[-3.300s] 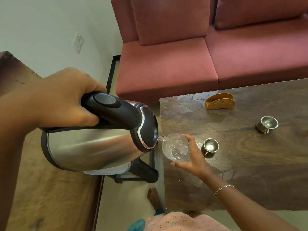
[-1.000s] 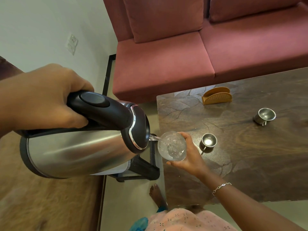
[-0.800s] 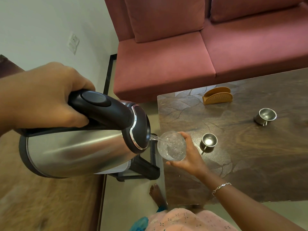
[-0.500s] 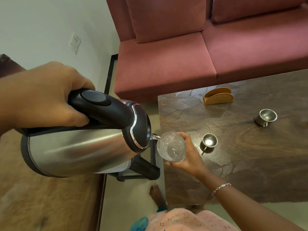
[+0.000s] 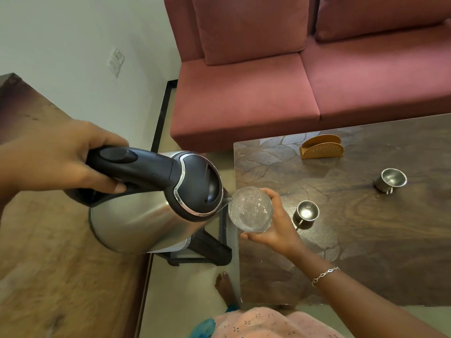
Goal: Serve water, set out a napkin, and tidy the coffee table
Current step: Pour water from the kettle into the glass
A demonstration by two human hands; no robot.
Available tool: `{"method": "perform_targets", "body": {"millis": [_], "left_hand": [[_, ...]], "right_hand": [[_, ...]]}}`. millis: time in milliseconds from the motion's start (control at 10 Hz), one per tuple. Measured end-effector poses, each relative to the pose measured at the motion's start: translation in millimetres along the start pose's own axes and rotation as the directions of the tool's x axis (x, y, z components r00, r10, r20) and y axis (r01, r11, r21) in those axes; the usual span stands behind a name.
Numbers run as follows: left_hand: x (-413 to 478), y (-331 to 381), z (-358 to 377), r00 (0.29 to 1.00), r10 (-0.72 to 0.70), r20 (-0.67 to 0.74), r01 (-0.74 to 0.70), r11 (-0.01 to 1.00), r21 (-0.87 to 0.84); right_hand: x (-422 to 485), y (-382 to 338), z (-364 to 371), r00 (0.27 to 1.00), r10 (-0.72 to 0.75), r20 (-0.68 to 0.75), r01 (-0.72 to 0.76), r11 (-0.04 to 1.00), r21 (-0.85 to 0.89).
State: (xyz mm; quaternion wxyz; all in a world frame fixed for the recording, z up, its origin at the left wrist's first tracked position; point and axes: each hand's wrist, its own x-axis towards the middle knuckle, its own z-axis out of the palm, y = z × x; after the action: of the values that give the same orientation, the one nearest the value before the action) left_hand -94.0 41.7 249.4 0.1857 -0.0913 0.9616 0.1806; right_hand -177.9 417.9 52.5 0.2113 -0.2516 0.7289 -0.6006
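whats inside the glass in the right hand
Clear water shows in the glass, at the kettle's spout. Fingers of the right hand cover its far side, so the fill level cannot be seen.

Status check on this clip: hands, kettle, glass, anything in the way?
Left hand grips stainless-steel electric kettle by black handle. Right hand holds clear round glass, spout at its rim. Small steel cup close beside that hand, not touching.

Dark wooden coffee table [image 5: 366,252], two steel cups [image 5: 307,212], napkin holder [image 5: 321,147]
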Motion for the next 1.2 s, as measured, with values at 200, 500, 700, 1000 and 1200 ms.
{"method": "perform_targets", "body": {"millis": [200,500,700,1000,1200], "left_hand": [[-7.6,-17.5,19.1,0.996,-0.086,-0.031,0.072,0.950,-0.303],[-45.5,1.1,50.2,0.935,-0.297,-0.195,0.064,0.680,-0.730],[-35.8,-15.6,111.1,0.717,-0.669,-0.194,0.111,0.384,-0.917],[6.6,-52.7,198.0,0.435,-0.897,-0.081,-0.050,0.066,-0.997],[35.7,-80.7,234.0,0.380,-0.925,-0.025,-0.013,0.022,-1.000]], "right_hand": [[4.9,-6.2,1.9,1.000,-0.017,0.010,0.017,1.000,-0.001],[22.2,-17.8,17.1,0.999,0.000,0.050,0.001,1.000,-0.024],[32.2,-21.1,26.6,0.997,-0.045,0.062,0.051,0.994,-0.095],[47.8,-22.3,40.2,0.997,-0.035,0.069,0.043,0.991,-0.127],[55.7,-27.5,48.2,0.998,-0.035,0.057,0.041,0.994,-0.102]]}}
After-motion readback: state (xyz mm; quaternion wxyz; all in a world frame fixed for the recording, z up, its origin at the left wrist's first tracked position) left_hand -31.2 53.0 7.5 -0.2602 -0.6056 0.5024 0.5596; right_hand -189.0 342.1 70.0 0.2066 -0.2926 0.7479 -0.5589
